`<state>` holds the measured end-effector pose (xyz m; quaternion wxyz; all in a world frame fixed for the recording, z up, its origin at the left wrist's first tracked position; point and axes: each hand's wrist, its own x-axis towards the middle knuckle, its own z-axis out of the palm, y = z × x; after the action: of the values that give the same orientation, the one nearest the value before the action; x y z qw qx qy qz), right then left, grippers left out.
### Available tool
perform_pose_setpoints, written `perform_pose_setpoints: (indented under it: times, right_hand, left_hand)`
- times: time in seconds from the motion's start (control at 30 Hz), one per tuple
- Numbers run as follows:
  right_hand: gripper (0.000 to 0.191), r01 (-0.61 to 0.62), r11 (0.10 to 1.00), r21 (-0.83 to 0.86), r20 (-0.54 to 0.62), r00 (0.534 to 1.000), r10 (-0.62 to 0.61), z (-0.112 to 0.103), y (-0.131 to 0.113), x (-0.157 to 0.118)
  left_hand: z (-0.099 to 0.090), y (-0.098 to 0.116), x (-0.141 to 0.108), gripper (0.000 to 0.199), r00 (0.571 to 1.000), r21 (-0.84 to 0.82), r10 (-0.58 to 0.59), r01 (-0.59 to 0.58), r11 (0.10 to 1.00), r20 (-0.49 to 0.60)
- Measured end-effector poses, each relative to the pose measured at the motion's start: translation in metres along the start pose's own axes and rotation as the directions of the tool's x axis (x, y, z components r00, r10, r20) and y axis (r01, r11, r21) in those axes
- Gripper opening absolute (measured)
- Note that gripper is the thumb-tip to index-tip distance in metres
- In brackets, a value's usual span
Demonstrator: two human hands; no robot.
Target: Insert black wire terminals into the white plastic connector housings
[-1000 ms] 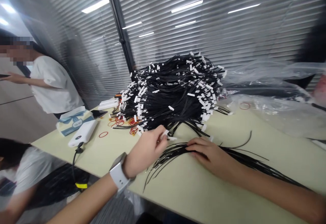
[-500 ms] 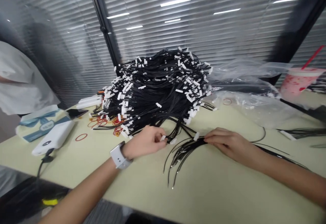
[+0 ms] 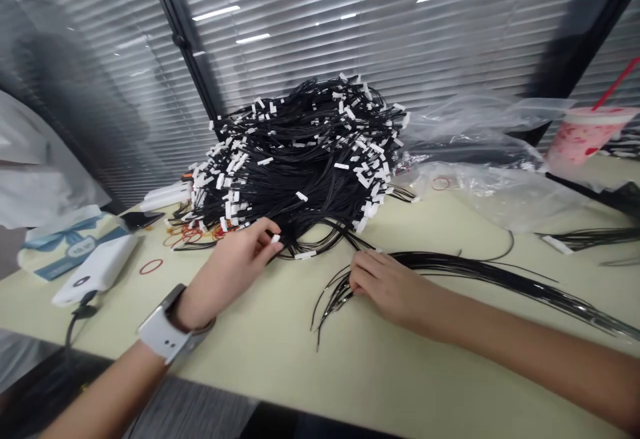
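My left hand (image 3: 245,249), with a pale watch on its wrist, pinches a white-tagged end of a black cable (image 3: 290,252) in front of the big pile. My right hand (image 3: 383,282) is closed over a bundle of thin black cables (image 3: 460,264) lying on the table. Their loose ends fan out to the left of my fingers, and their long part runs off to the right. Behind both hands rises a large heap of black cables (image 3: 300,179) with many white tags at the ends. My palm hides part of the bundle.
Red rubber bands (image 3: 187,234) lie left of the heap, near a white power bank (image 3: 95,271) and a tissue pack (image 3: 73,242). At the right are clear plastic bags (image 3: 500,192), a pink cup (image 3: 585,136) and more cables (image 3: 595,238). A person's white sleeve (image 3: 45,166) shows at left.
My left hand has moved left with the tagged cable end, apart from the bundle. My right hand has slid left along the bundle toward its loose ends. The view has shifted slightly.
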<state>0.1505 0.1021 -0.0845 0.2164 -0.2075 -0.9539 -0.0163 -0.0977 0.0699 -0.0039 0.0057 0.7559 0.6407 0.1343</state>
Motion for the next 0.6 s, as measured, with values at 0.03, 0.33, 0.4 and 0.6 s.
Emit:
perform_pose_setpoints:
  times: [0.03, 0.33, 0.4, 0.6]
  right_hand:
    - [0.024, 0.002, 1.000, -0.006, -0.003, 1.000, -0.002, -0.001, 0.000, -0.001]
    - [0.023, -0.039, 0.999, 0.010, -0.100, 0.994, 0.040, 0.008, 0.001, -0.006]
    - [0.022, -0.036, 0.999, 0.023, -0.115, 0.993, 0.039, 0.010, 0.002, -0.006]
    - [0.024, 0.017, 1.000, 0.026, -0.137, 0.990, -0.013, 0.006, 0.001, -0.004]
  left_hand:
    - [0.001, -0.002, -0.001, 0.015, 1.000, 0.122, -0.013, 0.016, 0.992, -0.025]
    - [0.012, 0.034, -0.013, 0.027, 0.980, 0.187, 0.175, -0.189, 0.964, 0.093]
    - [0.010, 0.041, -0.013, 0.042, 0.957, 0.163, 0.232, -0.261, 0.952, 0.176]
    - [0.016, 0.042, 0.016, 0.027, 0.956, 0.156, 0.283, -0.293, 0.943, 0.081]
